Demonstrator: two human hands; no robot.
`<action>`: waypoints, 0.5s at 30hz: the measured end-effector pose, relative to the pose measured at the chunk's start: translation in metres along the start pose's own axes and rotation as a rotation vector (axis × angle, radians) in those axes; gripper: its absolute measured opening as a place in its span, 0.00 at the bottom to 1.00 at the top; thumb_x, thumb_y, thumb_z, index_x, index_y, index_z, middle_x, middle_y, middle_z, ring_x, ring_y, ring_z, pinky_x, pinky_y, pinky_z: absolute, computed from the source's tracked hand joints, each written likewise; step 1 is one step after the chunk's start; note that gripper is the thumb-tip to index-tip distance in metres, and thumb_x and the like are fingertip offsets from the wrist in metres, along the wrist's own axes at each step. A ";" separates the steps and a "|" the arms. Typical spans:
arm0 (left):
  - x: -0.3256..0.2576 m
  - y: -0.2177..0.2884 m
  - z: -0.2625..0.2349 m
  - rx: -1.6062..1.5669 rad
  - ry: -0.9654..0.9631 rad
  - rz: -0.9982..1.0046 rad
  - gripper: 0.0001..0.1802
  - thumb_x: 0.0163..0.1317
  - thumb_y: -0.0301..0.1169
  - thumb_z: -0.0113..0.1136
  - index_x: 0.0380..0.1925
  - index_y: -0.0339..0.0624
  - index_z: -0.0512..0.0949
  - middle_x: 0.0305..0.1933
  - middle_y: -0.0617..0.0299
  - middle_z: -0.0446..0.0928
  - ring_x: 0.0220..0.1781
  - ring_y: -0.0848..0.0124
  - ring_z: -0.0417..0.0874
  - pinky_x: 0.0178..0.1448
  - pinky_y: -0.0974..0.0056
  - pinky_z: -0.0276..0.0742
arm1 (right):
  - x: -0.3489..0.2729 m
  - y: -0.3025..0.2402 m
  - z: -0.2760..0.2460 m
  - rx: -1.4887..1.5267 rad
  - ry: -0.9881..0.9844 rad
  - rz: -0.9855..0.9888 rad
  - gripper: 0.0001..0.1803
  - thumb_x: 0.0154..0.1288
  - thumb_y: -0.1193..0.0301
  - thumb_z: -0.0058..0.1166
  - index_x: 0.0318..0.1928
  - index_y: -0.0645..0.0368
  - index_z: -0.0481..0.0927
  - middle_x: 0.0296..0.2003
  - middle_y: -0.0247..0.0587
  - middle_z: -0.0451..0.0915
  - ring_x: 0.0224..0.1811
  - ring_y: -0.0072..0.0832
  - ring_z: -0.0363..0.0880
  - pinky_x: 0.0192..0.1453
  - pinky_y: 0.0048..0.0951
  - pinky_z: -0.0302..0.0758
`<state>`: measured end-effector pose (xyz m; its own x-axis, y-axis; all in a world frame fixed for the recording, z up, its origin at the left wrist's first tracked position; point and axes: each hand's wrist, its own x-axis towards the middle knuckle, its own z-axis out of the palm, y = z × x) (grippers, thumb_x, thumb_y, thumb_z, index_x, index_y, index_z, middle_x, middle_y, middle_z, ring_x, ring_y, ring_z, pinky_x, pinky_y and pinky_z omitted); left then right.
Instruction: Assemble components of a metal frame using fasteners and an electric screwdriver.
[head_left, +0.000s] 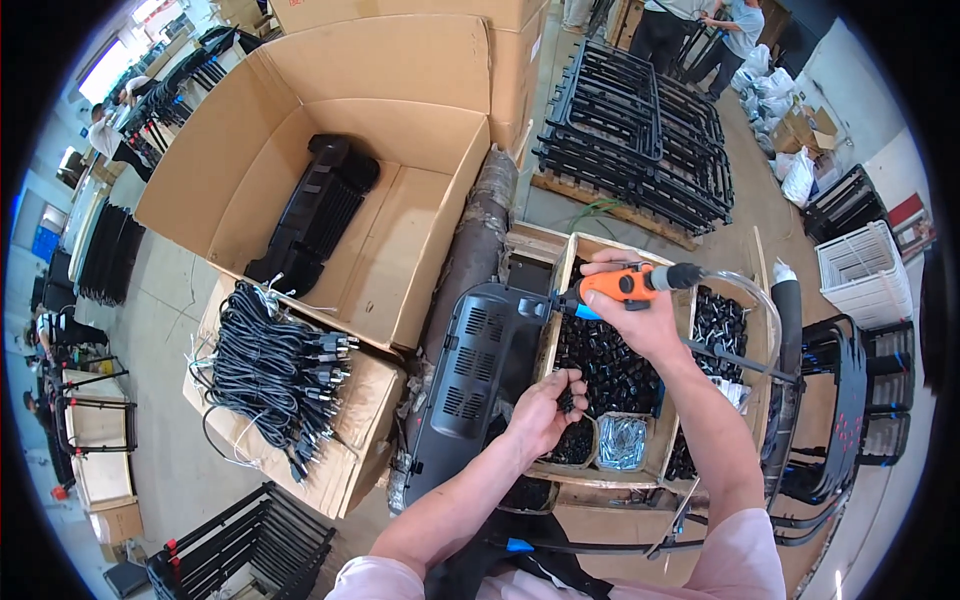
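Note:
My right hand (640,318) is wrapped round an orange and black power screwdriver (625,286), which lies level with its front end toward the upper right corner of a black plastic housing (475,345). Whether its tip touches the housing, I cannot tell. The slotted housing lies lengthwise to the left of the parts bins. My left hand (543,412) is closed, with small black parts (567,400) showing at its fingertips, beside the bin of small black pieces (612,365). A clear hose (750,285) curves away from the screwdriver's rear.
Left of the housing stand a wrapped roller (488,200), an open carton (440,250) holding black housings (320,215), and bundled black cables (270,350) on a box. A bag of silver screws (621,442) sits in the wooden bins. Black frames (640,130) are stacked ahead; people work farther off.

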<state>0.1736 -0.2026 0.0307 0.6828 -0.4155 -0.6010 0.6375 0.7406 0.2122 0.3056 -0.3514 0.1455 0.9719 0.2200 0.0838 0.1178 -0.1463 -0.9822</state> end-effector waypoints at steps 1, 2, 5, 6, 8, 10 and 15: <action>0.001 0.001 -0.005 0.005 -0.010 0.006 0.16 0.86 0.38 0.44 0.55 0.40 0.77 0.42 0.59 0.83 0.39 0.67 0.85 0.42 0.62 0.83 | 0.006 0.003 0.002 -0.010 -0.026 -0.005 0.24 0.64 0.77 0.71 0.59 0.63 0.79 0.51 0.40 0.87 0.54 0.23 0.84 0.62 0.29 0.81; 0.003 0.001 -0.009 -0.003 -0.004 0.022 0.17 0.86 0.38 0.43 0.56 0.39 0.77 0.44 0.57 0.83 0.40 0.65 0.86 0.43 0.61 0.85 | 0.009 0.003 0.007 0.014 -0.035 -0.007 0.23 0.63 0.76 0.70 0.58 0.63 0.80 0.50 0.38 0.87 0.53 0.22 0.84 0.62 0.29 0.81; 0.002 0.006 -0.012 -0.073 0.047 0.003 0.18 0.87 0.39 0.43 0.56 0.38 0.77 0.46 0.55 0.83 0.43 0.64 0.87 0.45 0.60 0.87 | 0.015 0.014 0.009 -0.089 -0.060 -0.011 0.23 0.63 0.76 0.70 0.58 0.62 0.80 0.49 0.37 0.87 0.53 0.22 0.84 0.62 0.29 0.81; 0.003 0.007 -0.015 -0.070 0.018 0.007 0.19 0.87 0.38 0.40 0.55 0.37 0.76 0.48 0.53 0.82 0.44 0.63 0.87 0.47 0.60 0.89 | 0.016 0.020 0.008 -0.087 -0.068 -0.008 0.23 0.63 0.75 0.70 0.58 0.61 0.80 0.49 0.36 0.87 0.52 0.21 0.84 0.61 0.29 0.81; 0.004 0.007 -0.018 -0.050 0.030 0.023 0.19 0.87 0.38 0.39 0.55 0.37 0.76 0.48 0.53 0.83 0.44 0.63 0.87 0.47 0.60 0.88 | 0.017 0.026 0.010 -0.093 -0.078 -0.001 0.23 0.63 0.75 0.70 0.58 0.61 0.80 0.49 0.36 0.87 0.52 0.21 0.84 0.61 0.29 0.81; 0.006 0.006 -0.020 -0.029 0.044 0.038 0.19 0.87 0.37 0.38 0.55 0.36 0.76 0.47 0.53 0.83 0.43 0.63 0.88 0.46 0.60 0.88 | 0.017 0.027 0.013 -0.110 -0.085 -0.009 0.23 0.63 0.74 0.70 0.57 0.61 0.80 0.49 0.36 0.87 0.52 0.22 0.84 0.61 0.30 0.81; 0.011 0.006 -0.019 0.010 0.007 0.073 0.19 0.88 0.37 0.36 0.55 0.36 0.75 0.47 0.53 0.83 0.43 0.63 0.88 0.46 0.58 0.86 | 0.020 0.024 0.011 -0.120 -0.125 0.049 0.21 0.63 0.73 0.71 0.55 0.60 0.81 0.49 0.37 0.86 0.53 0.23 0.84 0.63 0.30 0.80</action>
<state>0.1778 -0.1928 0.0106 0.7248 -0.3568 -0.5894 0.5899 0.7634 0.2633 0.3253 -0.3398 0.1221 0.9449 0.3273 0.0074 0.1020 -0.2726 -0.9567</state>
